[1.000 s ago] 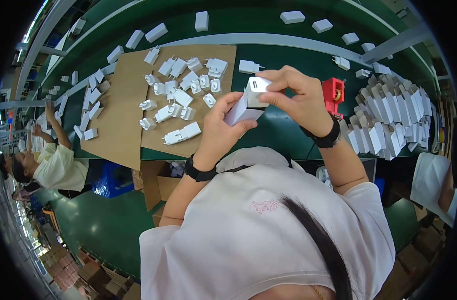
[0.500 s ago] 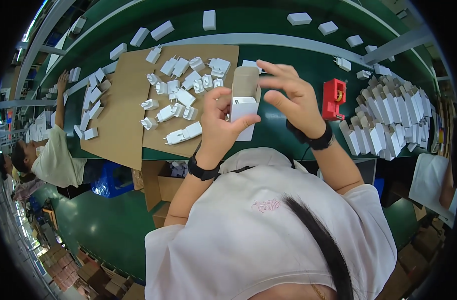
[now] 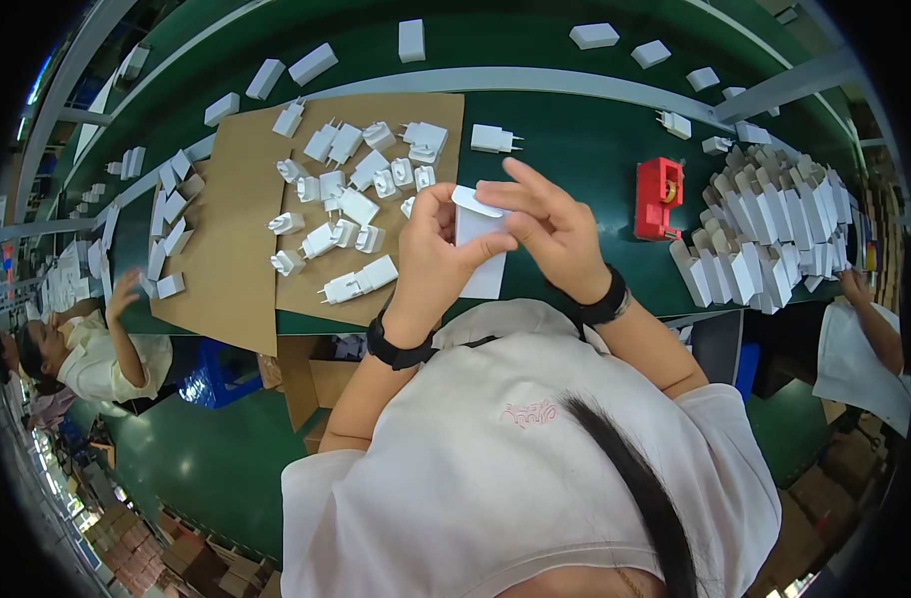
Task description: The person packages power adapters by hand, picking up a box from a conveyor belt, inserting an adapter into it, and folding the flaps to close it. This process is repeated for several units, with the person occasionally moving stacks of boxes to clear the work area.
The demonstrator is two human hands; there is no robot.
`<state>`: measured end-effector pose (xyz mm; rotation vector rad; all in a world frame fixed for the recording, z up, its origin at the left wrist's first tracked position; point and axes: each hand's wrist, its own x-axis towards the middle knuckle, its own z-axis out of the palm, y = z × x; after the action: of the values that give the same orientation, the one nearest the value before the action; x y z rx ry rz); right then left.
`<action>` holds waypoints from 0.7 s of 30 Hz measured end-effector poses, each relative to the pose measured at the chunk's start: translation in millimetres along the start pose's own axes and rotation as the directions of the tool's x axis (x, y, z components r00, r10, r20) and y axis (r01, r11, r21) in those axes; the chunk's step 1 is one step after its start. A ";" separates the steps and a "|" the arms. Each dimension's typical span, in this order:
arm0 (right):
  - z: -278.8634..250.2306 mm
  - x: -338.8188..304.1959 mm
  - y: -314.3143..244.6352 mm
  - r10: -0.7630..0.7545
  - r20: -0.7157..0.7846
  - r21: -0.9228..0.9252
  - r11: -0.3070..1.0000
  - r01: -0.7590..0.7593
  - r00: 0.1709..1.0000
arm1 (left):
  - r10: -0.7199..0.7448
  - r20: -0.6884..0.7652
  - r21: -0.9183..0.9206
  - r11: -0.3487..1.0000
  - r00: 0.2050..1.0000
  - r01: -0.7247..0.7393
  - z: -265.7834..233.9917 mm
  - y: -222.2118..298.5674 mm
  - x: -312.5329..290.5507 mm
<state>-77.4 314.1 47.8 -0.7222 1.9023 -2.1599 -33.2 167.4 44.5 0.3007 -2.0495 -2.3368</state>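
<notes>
- A small, upright white paperboard box is held left of the red plastic tape dispenser, its top flap bent forward over the mouth; what it contains is hidden.
- The left hand wraps the box, thumb across its front, while the right hand has bent fingers against the flap, one finger lifted clear.
- The step appears to be closing the box; the next move seemingly calls for a steady left grip and the flap's edge tucked squarely inside.
- Left of the dispenser, loose white plastic plug adapters cover a flat brown cardboard sheet, with white boxes along its far-left end.
- Right of the dispenser, massed white cartons stand with brown-lined flaps raised, their insides unreadable.
- Left of and below the dispenser, under the green tabletop, an open brown cardboard carton shows pale, unidentifiable contents.
</notes>
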 end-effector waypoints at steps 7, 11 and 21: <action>-12.5 23.5 7.3 0.310 0.183 0.001 0.949 -0.316 0.933 | 0.146 0.042 0.446 0.882 0.988 -0.150 -1.8 1.0 -1.8; -13.5 27.5 3.1 0.410 0.199 -0.024 0.910 -0.414 0.890 | 0.112 0.068 0.461 0.878 0.991 -0.130 -7.3 -2.2 2.7; 3.6 22.0 4.7 0.398 0.015 0.032 0.917 -0.398 0.917 | 0.146 0.077 0.568 0.807 0.986 -0.164 -8.3 0.8 6.0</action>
<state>-95.6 300.5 48.8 -0.2983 1.8120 -1.9222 -37.9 158.3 43.5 0.0913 -2.6374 -1.5860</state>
